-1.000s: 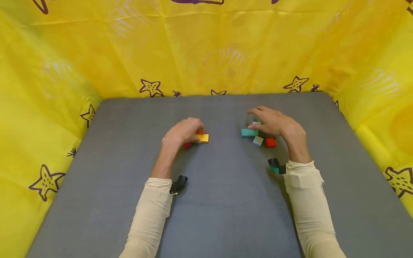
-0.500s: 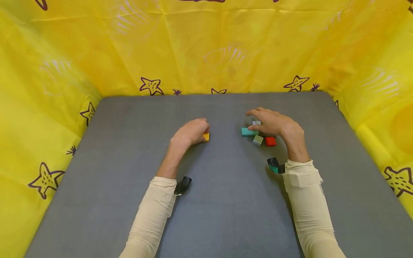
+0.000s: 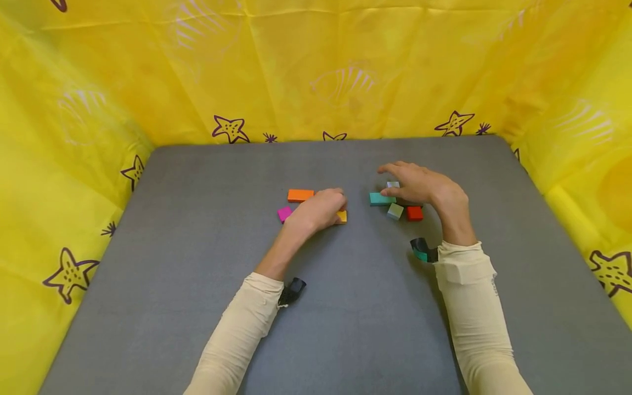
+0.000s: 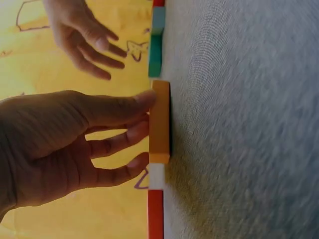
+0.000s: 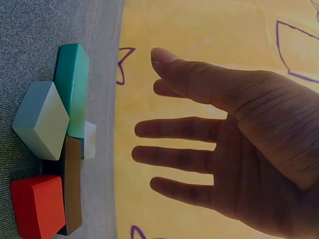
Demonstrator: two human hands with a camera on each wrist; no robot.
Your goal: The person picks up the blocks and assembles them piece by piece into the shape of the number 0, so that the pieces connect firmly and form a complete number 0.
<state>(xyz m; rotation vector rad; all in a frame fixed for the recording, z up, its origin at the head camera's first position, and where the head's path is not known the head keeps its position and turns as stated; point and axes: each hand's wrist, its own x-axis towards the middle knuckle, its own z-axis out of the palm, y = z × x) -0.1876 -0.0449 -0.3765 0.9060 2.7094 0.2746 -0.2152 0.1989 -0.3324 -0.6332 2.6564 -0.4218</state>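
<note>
My left hand (image 3: 316, 211) pinches a yellow block (image 3: 342, 217) between thumb and fingers. In the left wrist view the same yellow block (image 4: 159, 122) stands close over the grey tabletop, its dark shadow edge beside it. My right hand (image 3: 417, 185) hovers with fingers spread above a small group of blocks. That group has a teal block (image 5: 72, 89), a pale grey-green block (image 5: 42, 119), a red block (image 5: 39, 205), a brown block (image 5: 73, 184) and a whitish block (image 5: 90, 140). Nothing is held in the right hand (image 5: 199, 134).
Behind and left of the left hand lie an orange block (image 3: 300, 195) and a magenta block (image 3: 284, 213). A grey tabletop (image 3: 345, 318) carries everything. Yellow cloth (image 3: 296, 66) printed with starfish walls off the back and both sides.
My left hand has slid to the right with the yellow block, uncovering the orange and magenta blocks. The right hand stays almost where it was, over its group.
</note>
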